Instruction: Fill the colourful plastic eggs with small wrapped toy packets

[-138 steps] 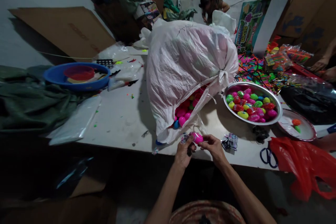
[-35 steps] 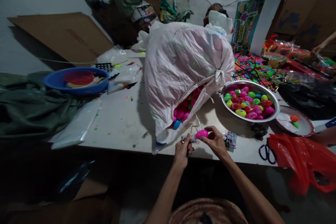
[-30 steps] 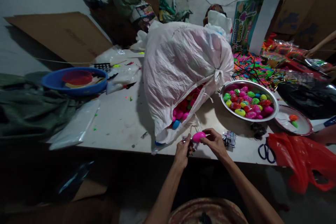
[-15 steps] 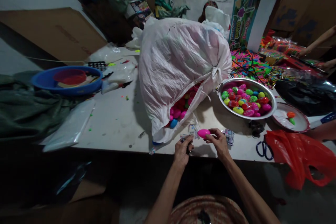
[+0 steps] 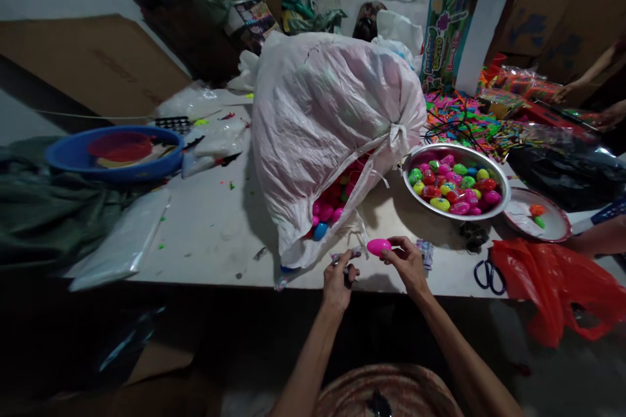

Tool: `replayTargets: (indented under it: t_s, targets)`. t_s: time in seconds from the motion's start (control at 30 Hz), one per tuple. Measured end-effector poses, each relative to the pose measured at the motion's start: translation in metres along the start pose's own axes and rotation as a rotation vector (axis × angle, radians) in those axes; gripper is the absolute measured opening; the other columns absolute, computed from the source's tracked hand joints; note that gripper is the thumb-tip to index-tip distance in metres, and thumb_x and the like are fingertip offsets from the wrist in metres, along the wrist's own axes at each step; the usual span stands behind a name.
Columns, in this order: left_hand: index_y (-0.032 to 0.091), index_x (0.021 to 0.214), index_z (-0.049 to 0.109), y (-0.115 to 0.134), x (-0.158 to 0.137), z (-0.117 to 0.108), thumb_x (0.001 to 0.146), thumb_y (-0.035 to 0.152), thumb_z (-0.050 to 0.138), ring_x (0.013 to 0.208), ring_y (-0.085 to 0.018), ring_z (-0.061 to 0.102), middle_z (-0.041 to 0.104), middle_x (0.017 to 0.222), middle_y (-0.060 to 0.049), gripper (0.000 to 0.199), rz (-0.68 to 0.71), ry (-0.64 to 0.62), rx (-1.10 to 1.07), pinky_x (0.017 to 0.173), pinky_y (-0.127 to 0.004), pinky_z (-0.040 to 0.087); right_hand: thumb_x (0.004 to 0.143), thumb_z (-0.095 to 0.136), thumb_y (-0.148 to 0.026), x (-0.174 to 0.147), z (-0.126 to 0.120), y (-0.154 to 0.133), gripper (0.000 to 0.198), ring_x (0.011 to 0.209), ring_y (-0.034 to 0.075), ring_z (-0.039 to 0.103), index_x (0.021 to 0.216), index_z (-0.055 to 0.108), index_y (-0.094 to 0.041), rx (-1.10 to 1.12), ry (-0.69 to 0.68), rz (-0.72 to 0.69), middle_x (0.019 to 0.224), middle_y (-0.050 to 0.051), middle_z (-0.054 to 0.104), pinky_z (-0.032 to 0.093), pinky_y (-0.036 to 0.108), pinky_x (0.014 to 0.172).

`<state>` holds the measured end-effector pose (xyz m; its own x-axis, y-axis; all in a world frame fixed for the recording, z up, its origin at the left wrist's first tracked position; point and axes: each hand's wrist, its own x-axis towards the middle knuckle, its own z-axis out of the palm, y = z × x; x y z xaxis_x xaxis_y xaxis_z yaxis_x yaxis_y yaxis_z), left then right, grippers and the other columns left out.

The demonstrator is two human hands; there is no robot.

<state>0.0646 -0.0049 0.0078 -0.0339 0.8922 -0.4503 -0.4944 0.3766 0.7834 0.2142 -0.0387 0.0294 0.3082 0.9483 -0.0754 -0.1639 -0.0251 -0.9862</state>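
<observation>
A bright pink plastic egg [image 5: 379, 247] is pinched in the fingertips of my right hand [image 5: 407, 266], just above the table's front edge. My left hand [image 5: 337, 280] is beside it, fingers curled round a small dark object [image 5: 348, 277] whose kind is unclear. A thin printed strip [image 5: 346, 255] shows at the left thumb and forefinger. Behind my hands, a big white woven sack [image 5: 332, 98] gapes at its lower corner, with colourful plastic eggs [image 5: 325, 212] inside. To the right, a metal bowl [image 5: 409, 190] holds many wrapped eggs. Small printed packets [image 5: 425, 253] lie just beyond my right hand.
Dark-handled scissors [image 5: 489, 277] and a red plastic bag [image 5: 548, 280] lie at the front right. A plate [image 5: 557, 225] holds two small pieces. On the left are a blue basin [image 5: 63, 158] and clear plastic bags [image 5: 122, 241]. Another person's arms [image 5: 594, 78] reach in at far right.
The view has shifted slightly. The printed strip that lay near the sack's opening now shows at my left fingertips. My right hand still holds the pink egg.
</observation>
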Motion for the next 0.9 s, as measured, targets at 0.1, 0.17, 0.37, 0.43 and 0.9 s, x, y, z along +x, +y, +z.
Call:
replayTargets:
  t_s: [0.1,0.17,0.37,0.43,0.9]
  targets:
    - [0.013,0.064,0.061,-0.003,0.0,-0.001,0.054,0.033,0.077,0.033,0.0,0.032,0.067,0.068,0.0,0.028,0.019,0.001,0.063,0.048,-0.024,0.04,0.068,0.071,-0.039,-0.002,0.0,0.005,0.032,0.065,0.018,0.065,0.089,0.059,-0.018,0.0,0.002,0.031,0.074,0.002,0.066,0.05,0.029,0.057]
    - [0.013,0.063,0.061,-0.006,0.0,-0.001,0.054,0.034,0.076,0.033,-0.001,0.033,0.065,0.064,0.0,0.027,0.022,-0.007,0.096,0.047,-0.023,0.039,0.067,0.072,-0.039,-0.002,-0.001,0.007,0.032,0.064,0.018,0.065,0.087,0.059,-0.018,0.014,0.021,0.049,0.074,0.002,0.066,0.05,0.029,0.056]
    - [0.014,0.065,0.061,-0.007,-0.003,0.001,0.056,0.036,0.076,0.035,-0.002,0.036,0.065,0.066,0.0,0.028,0.036,0.015,0.084,0.043,-0.021,0.035,0.067,0.071,-0.039,0.001,-0.001,0.007,0.032,0.063,0.017,0.065,0.088,0.058,-0.018,0.012,0.019,0.037,0.078,0.002,0.065,0.049,0.027,0.056]
    - [0.014,0.066,0.061,-0.007,-0.003,0.002,0.058,0.037,0.075,0.035,-0.002,0.036,0.065,0.068,0.0,0.029,0.03,0.015,0.077,0.044,-0.022,0.036,0.068,0.07,-0.038,0.0,-0.001,0.006,0.03,0.063,0.016,0.064,0.088,0.058,-0.018,0.0,0.006,0.033,0.079,0.003,0.065,0.049,0.027,0.056]
    - [0.015,0.068,0.059,-0.01,-0.011,0.01,0.058,0.042,0.075,0.033,-0.004,0.037,0.045,0.042,0.009,0.033,-0.028,-0.062,0.105,0.041,-0.019,0.031,0.066,0.07,-0.036,-0.007,0.004,0.006,0.032,0.058,0.014,0.057,0.09,0.059,-0.018,-0.214,-0.04,-0.019,0.07,0.0,0.062,0.043,0.023,0.051]
